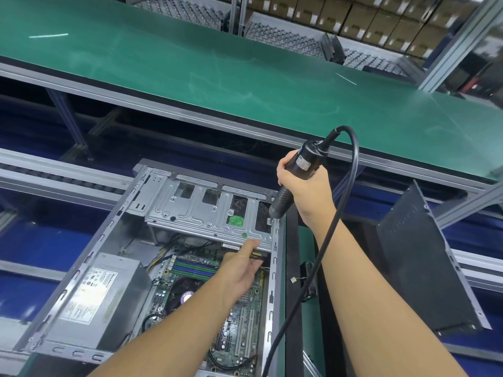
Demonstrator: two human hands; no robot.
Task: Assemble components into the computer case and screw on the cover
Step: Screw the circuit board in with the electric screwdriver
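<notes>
Gripping screwdriver (304, 162) within right fingers (285, 170)

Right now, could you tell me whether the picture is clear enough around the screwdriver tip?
Head view: sharp and evenly lit around the electric screwdriver and drive cage; the wide lens bows the green conveyor, with a lamp streak on its far left; corners are blurred.

Person, partial view: two arms, both bare from hand to the lower edge of the frame, with no sleeve edge in view. Left hand (239, 270) and left forearm (174, 330) fill the lower centre of the frame; right hand (304, 189) and right forearm (375, 300) fill the centre right and lower right. Both hands and wrists are uncovered; fingers (283, 172) are only partly visible, and the nails are too small to make out.
</notes>
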